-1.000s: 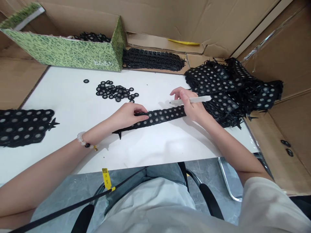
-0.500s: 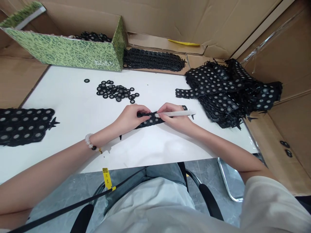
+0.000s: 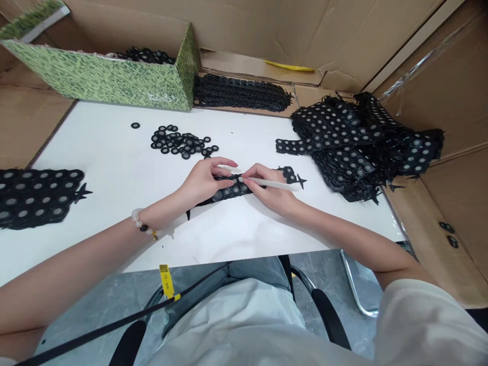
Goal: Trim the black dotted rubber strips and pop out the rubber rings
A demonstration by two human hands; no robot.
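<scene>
A narrow black strip set with rows of grey-centred round pieces lies on the white table beneath both hands. My left hand rests at its left part, thumb tip touching the strip and forefinger raised apart from it. My right hand pinches a slim white pen-like tool, whose tip meets the strip near the left fingertips. The strip's right end, with a star-shaped tip, shows beyond my right hand; its middle is partly hidden by the fingers. Loose black rings with grey centres lie just behind my left hand.
A green patterned box with black pieces inside stands at the back left. Beside it lies a stack of black strips. A large heap of strips covers the right side. Another dotted sheet lies at the left edge.
My left forefinger has lifted away from the thumb. The white tool's tip has shifted slightly left along the strip, its back end lower, and more of the strip's right end shows.
</scene>
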